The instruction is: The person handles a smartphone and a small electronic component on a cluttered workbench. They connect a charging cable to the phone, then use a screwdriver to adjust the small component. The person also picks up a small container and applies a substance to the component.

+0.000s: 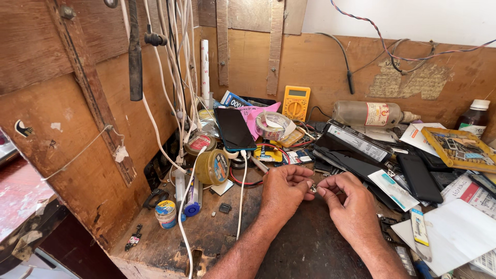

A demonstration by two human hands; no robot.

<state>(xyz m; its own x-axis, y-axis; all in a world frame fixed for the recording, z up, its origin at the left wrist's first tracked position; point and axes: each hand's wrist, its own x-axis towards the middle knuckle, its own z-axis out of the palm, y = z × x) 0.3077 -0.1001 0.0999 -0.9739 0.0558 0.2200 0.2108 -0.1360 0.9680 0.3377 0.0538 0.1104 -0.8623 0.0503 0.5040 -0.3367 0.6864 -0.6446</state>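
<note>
Both hands meet at the middle of the worn, dark wooden table (289,248) in the head view. Left hand (283,191) is curled closed, thumb and forefinger pinching a tiny metallic part (313,189) that sits between the two hands; right hand (347,202) is likewise closed, its fingertips touching the same part from the other side. What the part is cannot be told, it is too small.

Judging from this, the step in hand is fine fingertip work on that small piece, and it calls for a steady pinch so nothing slips into the clutter.

Behind the hands a black smartphone (235,128) leans upright, with a roll of grey tape (273,125) just beside it and a yellow multimeter (296,103) against the back wall. A round yellow-lidded tin (213,166) stands to the left, near hanging white cables (178,67). A clear plastic bottle (369,114) lies on its side at the right. Brown wooden panels enclose the corner.
</note>
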